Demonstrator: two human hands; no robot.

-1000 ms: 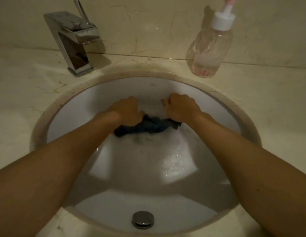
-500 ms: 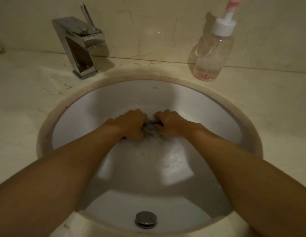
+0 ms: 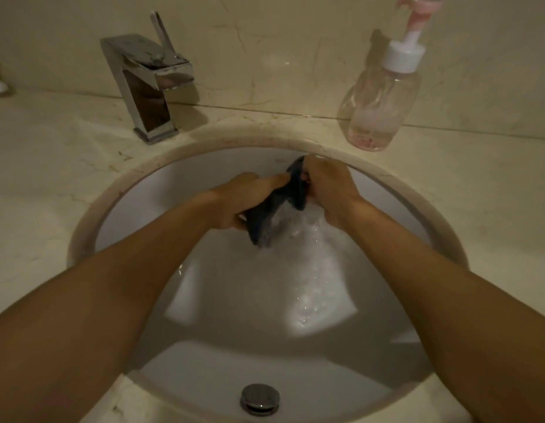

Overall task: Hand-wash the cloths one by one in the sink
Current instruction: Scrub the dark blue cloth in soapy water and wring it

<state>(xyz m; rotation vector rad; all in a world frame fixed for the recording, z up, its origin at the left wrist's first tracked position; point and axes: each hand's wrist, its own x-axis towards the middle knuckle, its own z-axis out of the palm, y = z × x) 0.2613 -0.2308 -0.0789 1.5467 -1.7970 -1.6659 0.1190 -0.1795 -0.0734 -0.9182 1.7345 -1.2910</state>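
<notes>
A small dark blue cloth hangs wet between my two hands over the far half of the white round sink. My left hand grips its lower end, fingers curled under it. My right hand grips the upper end, which sticks up past my knuckles. Soapy water with foam fills the basin below the cloth, and the cloth's lowest tip hangs just above or at the water.
A chrome faucet stands behind the sink at the left. A clear pump bottle with pink liquid stands at the back right on the marble counter. A metal overflow cap sits at the near rim.
My hands were pressed together in the water with the cloth bunched between them. Now they have lifted toward the far rim, moved apart, and the cloth is pulled out of the water.
</notes>
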